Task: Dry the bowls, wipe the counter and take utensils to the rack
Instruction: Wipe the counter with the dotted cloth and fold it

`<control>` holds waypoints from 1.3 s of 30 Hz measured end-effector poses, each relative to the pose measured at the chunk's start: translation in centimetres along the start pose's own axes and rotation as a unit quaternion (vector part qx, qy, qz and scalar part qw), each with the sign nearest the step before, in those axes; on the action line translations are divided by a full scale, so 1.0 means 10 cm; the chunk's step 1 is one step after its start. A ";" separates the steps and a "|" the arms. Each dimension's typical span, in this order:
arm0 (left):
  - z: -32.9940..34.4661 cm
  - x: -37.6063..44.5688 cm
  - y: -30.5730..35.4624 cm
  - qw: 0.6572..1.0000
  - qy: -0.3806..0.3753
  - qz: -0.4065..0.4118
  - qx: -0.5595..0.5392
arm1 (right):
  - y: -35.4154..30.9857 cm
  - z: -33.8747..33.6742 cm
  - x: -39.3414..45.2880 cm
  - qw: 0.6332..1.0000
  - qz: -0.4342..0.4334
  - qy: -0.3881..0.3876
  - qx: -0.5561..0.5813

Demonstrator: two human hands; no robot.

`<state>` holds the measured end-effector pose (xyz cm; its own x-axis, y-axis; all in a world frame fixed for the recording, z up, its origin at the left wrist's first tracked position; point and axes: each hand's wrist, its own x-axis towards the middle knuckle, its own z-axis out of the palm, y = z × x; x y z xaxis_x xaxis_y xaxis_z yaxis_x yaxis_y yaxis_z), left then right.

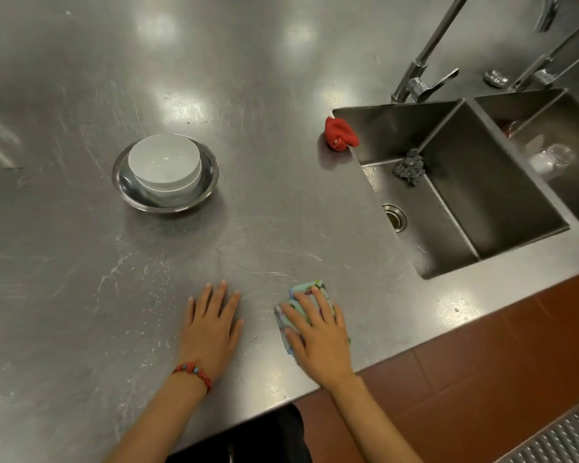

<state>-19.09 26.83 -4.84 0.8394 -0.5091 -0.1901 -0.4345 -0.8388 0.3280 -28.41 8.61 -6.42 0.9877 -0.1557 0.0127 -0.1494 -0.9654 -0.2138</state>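
Our right hand (318,339) presses a folded pale-blue patterned cloth (301,295) flat on the wet steel tabletop (81,295); left hand (213,324) rests flat, empty. Stacked white bowls (164,163) seem dried; wiping remains.

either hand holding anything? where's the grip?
Left hand holds nothing; it lies flat on the counter. Right hand presses the cloth from on top, fingers spread; no clear grip.

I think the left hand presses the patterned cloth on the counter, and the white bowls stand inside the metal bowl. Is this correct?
Not quite. In the head view the right hand presses the patterned cloth on the counter; the left hand lies flat on bare steel. The white bowls do stand inside the metal bowl.
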 end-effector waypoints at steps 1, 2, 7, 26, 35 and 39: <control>0.00 0.00 0.00 1.000 0.000 -0.003 -0.004 | 0.07 -0.04 -0.01 0.999 -0.045 -0.012 0.008; -0.01 -0.01 0.01 1.000 -0.001 -0.004 -0.005 | 0.20 -0.08 0.03 0.997 -0.072 -0.020 0.007; -0.04 -0.02 0.02 1.000 -0.013 -0.010 -0.008 | 1.07 -0.33 0.41 0.990 0.139 0.029 -0.005; -0.03 -0.01 0.08 1.000 -0.021 -0.012 0.000 | 1.38 -0.40 0.50 0.972 0.229 0.053 0.006; -0.05 0.00 0.07 0.998 -0.050 -0.035 0.013 | 0.59 -0.15 -0.04 0.994 0.111 0.016 -0.008; -0.06 0.01 0.10 0.998 -0.040 -0.034 0.021 | 0.61 -0.18 0.56 0.996 0.088 0.021 -0.002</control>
<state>-19.23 26.01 -3.94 0.8398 -0.4626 -0.2843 -0.3919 -0.8788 0.2723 -23.83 1.44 -5.91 0.9434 -0.3313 0.0173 -0.3204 -0.9232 -0.2121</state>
